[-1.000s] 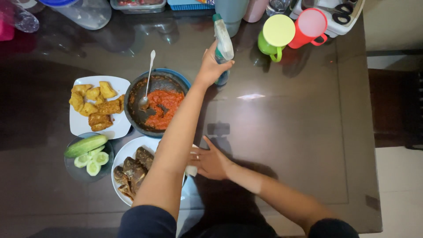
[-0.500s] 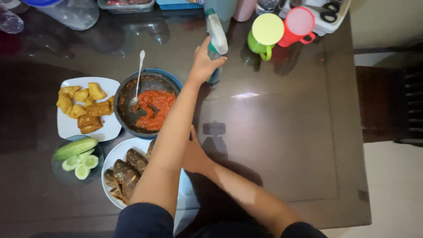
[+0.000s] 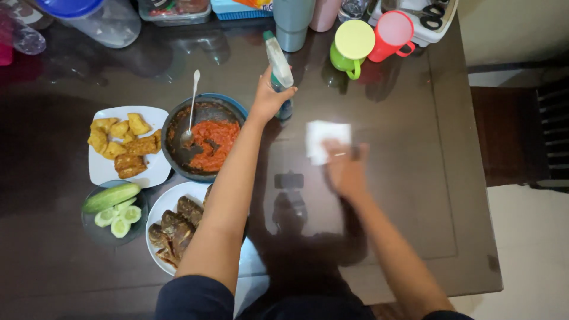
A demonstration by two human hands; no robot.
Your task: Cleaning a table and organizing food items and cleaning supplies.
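Head view from above: the left hand (image 3: 268,98) is seen clenched round the body of a white spray bottle with a green cap (image 3: 278,66), which is held tilted above the dark glossy table (image 3: 403,195), just beside the dark stone bowl of red chilli paste (image 3: 204,139). The right hand (image 3: 345,167) is laid flat, fingers spread, on a white folded cloth (image 3: 323,139) that is pressed to the tabletop right of the bottle. The bottle's lower part is hidden by the fingers, and the right hand is blurred, so its exact grip on the cloth cannot be told. A metal spoon (image 3: 191,112) is propped in the bowl. Containers at the far edge are cut off by the frame.
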